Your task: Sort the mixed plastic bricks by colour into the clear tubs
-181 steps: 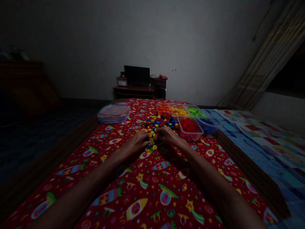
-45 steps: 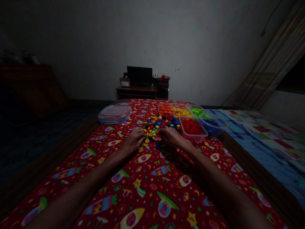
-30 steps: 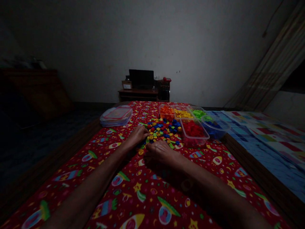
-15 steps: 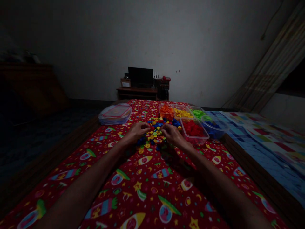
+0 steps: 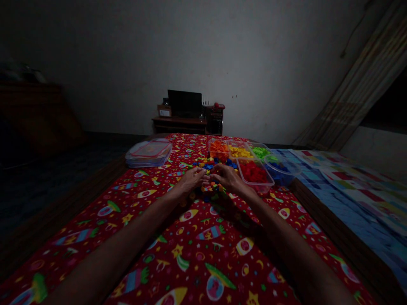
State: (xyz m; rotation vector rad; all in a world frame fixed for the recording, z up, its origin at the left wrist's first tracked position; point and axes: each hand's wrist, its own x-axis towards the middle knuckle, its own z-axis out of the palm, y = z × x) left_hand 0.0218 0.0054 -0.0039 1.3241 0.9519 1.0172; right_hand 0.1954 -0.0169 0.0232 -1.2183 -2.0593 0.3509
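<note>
Left hand (image 5: 195, 178) and right hand (image 5: 226, 175) curl half-closed, hold unclear, over mixed loose toy bricks (image 5: 218, 187); five plastic tubs (image 5: 259, 183) already contain single colours.

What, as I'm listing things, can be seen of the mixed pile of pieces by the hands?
The mixed pile is a loose spread of small, plastic-looking pieces, mainly blue, yellow, red, green and orange, on the patterned red cloth. It lies just nearer than the box of orange pieces and left of the box of red pieces. The left hand and right hand are over it, hiding part of its middle; whether they hold any is unclear.
</note>
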